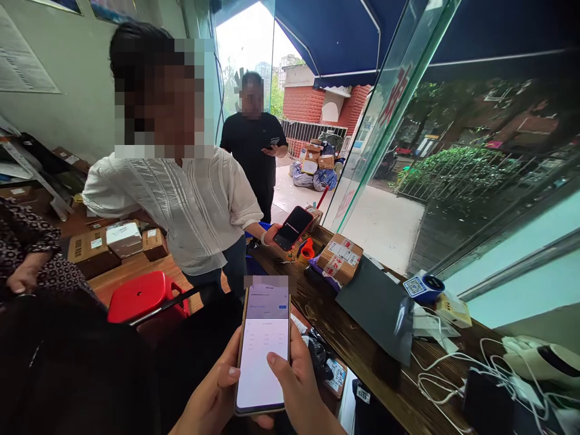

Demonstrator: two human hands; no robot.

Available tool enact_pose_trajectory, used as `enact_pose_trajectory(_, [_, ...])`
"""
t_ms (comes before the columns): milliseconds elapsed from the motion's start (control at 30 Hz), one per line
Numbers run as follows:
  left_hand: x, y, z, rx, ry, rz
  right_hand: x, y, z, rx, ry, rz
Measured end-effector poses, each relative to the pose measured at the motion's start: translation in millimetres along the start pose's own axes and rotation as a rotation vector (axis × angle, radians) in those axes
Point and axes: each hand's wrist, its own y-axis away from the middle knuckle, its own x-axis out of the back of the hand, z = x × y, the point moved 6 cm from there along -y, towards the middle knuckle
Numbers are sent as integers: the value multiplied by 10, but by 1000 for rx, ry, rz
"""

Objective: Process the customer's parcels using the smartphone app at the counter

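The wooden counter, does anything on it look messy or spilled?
Yes, the white cables look messy: they lie in loose, tangled loops on the right side of the wooden counter. I can't see anything spilled there.

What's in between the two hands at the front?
A phone with its screen lit: the left hand and right hand hold it from either side, as the head view shows.

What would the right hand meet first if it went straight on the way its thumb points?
The phone: the right hand holds its side, and the thumb lies over the screen, pointing up and leftward. Whether thumb and screen touch is unclear.
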Motion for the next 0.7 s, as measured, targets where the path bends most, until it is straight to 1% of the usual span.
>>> enact_pose_trajectory(200, [-4,30,-7,-35,-35,26,10,19,53,-6,19,19])
enact_pose_trajectory(300, [3,34,-22,-41,-33,40,-41,13,-4,2,-38,-18])
enact_pose_trajectory(467, [36,55,-31,-72,-8,64,-97,22,-79,-4,-99,-26])
enact_pose_trajectory(600, [36,89,-18,-99,33,45,-108,38,-43,-16,-102,-29])
enact_pose_trajectory(700, [18,111,-3,-103,-10,13,-93,42,0,-6,-82,-14])
